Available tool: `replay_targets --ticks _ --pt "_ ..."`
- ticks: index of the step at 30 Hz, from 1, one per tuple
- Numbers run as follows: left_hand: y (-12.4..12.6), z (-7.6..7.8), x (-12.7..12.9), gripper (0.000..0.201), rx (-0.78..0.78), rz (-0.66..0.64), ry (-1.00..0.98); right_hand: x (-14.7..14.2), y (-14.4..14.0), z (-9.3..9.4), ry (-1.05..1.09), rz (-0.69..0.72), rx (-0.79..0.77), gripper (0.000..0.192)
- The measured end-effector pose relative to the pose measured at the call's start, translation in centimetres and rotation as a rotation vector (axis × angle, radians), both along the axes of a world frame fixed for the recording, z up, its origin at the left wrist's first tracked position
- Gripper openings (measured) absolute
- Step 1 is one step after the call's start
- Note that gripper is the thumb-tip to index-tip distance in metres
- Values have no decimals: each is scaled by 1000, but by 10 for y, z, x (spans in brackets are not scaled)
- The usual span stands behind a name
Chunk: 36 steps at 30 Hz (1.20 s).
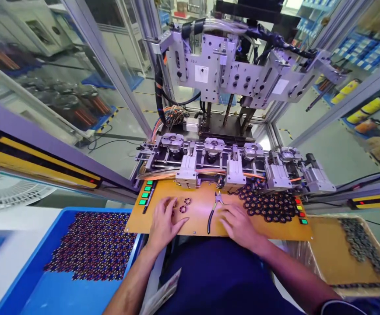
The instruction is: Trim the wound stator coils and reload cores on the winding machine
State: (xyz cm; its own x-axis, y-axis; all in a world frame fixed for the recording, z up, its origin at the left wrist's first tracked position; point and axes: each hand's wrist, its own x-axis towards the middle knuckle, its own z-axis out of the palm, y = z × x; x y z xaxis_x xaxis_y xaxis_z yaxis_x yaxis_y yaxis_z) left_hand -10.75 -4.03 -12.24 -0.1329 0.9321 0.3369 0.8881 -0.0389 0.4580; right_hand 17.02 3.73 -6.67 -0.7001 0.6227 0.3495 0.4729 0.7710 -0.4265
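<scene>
My left hand (164,221) rests over the orange work plate (199,223) with its fingers spread and thumb apart. Two small dark ring parts, one a copper-toned ring (188,201) and one a ring just in front of it (183,209), lie right of its fingers. More rings are partly hidden under those fingers. Between the hands lie side cutters (213,211), jaws pointing away from me. My right hand (239,224) is beside them, fingers loosely bent and apart, fingertips at the right handle; whether they touch it is unclear. Right of this hand sits a cluster of black rings (269,205).
Behind the plate stands a row of metal clamping fixtures (214,146) under a machine head (223,70). Green buttons (145,195) and a pen (148,201) are at left. A blue tray (55,288) of rings stands left; a lined box (334,249) of parts stands right.
</scene>
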Motion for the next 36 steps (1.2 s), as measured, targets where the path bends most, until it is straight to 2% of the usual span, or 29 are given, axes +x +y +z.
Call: replay_targets --ticks 4,8,11,14,17,19,22,26,27,29,32,36 --pt "26 -8 12 55 18 -98 12 56 0 0 -7 -224 48 15" --pt "41 -11 16 34 48 -147 29 87 2 -8 -46 -392 71 13" --pt "43 -9 14 30 76 -152 40 91 3 -18 -78 -441 61 12" --pt "37 -4 10 42 101 -134 50 87 5 -28 -93 -457 47 12" --pt "22 9 7 54 128 -100 37 83 5 -29 -62 -457 44 15" --pt "10 25 6 54 143 -52 -20 77 4 -20 -9 -421 39 17" --pt "1 60 14 46 72 -58 -218 55 0 11 103 -304 20 14" --pt "9 115 41 36 -153 -400 -644 4 -2 61 399 -28 -71 9" --pt "12 127 47 37 -163 -445 -744 -8 -3 71 487 47 -104 9" --pt "16 144 58 33 -111 -443 -867 -28 -2 84 612 159 -159 12" --pt "14 154 62 29 34 -349 -817 -42 0 91 649 237 -253 18" --pt "8 149 58 37 209 -274 -649 -50 5 90 653 261 -450 17"
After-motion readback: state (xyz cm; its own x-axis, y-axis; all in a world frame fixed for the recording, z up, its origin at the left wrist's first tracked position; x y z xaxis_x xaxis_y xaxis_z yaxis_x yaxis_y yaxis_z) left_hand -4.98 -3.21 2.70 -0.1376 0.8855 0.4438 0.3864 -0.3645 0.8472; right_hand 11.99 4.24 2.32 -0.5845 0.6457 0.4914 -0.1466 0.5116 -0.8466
